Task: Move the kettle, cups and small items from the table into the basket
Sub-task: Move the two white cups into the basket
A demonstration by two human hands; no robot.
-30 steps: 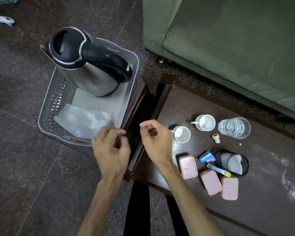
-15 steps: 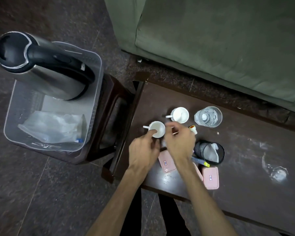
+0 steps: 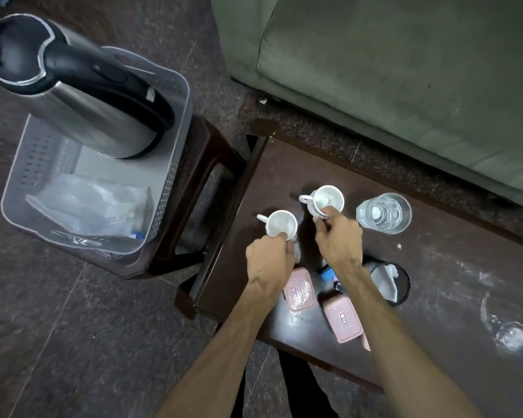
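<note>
1. Steel kettle (image 3: 82, 95) with black lid and handle stands in the grey basket (image 3: 175, 164), far left.
2. Two white cups on the table (image 3: 435, 297): left hand (image 3: 269, 260) pinches the near cup (image 3: 281, 224), right hand (image 3: 338, 236) the far cup (image 3: 328, 200).
3. One water glass (image 3: 384, 213); two pink boxes (image 3: 299, 289) fully visible.

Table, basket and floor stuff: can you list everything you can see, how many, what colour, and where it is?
kettle: 1, silver and black, in the basket
basket: 1, grey, on a dark stool
plastic bag: 1, clear, in the basket
cups: 2, white, on the table, one in each hand
glass: 1, clear, right of the cups
pink boxes: at least 2, near table edge
mesh cup: 1, black, on the table
sofa: 1, green, behind the table
left hand: grips near cup
right hand: grips far cup
</note>
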